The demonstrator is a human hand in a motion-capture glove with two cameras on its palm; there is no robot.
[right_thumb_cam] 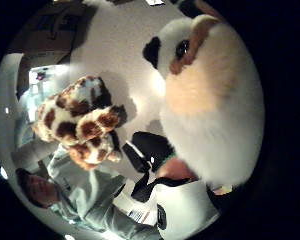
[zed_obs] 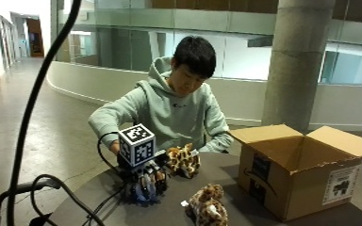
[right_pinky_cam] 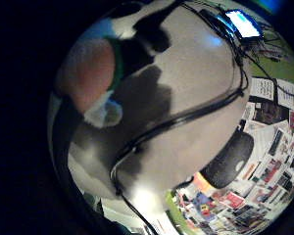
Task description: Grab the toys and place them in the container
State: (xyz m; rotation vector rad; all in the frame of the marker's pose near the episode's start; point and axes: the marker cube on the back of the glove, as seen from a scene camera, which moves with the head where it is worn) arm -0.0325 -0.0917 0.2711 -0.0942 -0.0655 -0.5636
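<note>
outside view: toys on the table, box open and waiting

a spotted plush [zed_obs: 182,160] lies just beside the gloved right hand [zed_obs: 144,184], a second plush [zed_obs: 207,205] nearer; whether its fingers hold anything i cannot tell. the cardboard box [zed_obs: 297,175] stands right, flaps open, apparently unfilled; the table edge [zed_obs: 84,193] is close on the left.
</note>
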